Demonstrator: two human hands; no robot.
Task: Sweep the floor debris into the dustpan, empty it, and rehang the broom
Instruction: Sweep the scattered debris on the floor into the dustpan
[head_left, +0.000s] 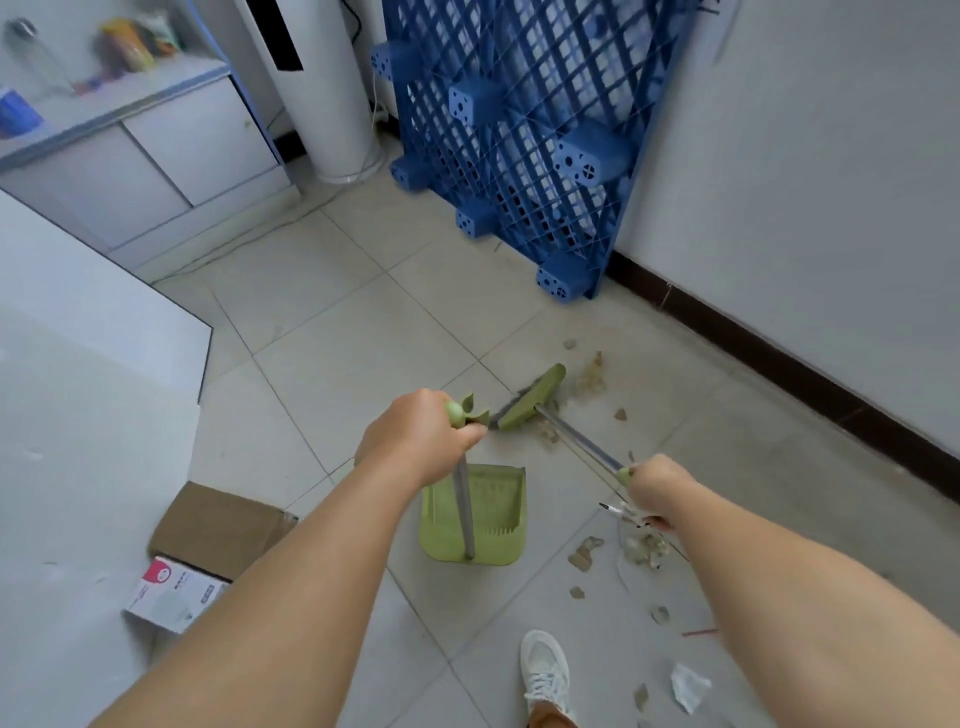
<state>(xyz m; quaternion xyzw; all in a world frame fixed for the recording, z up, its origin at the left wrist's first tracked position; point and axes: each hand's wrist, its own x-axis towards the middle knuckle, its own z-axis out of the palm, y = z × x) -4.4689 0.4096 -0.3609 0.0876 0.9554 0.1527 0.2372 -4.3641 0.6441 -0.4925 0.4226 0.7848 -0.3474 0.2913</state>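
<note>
Broom (540, 400) gripped in right hand (657, 486), dustpan (483, 525) handle clenched in left hand (415, 436); sweeping underway, with scattered debris (589, 382) apparently next drawn toward the pan.

Pale tiled floor (322, 332) beneath white wall (831, 182) with dark skirting (779, 358); blue plastic pallet (519, 130) leaning there, white cabinet (156, 156) far left, possibly a standing air conditioner (317, 88) between.
</note>
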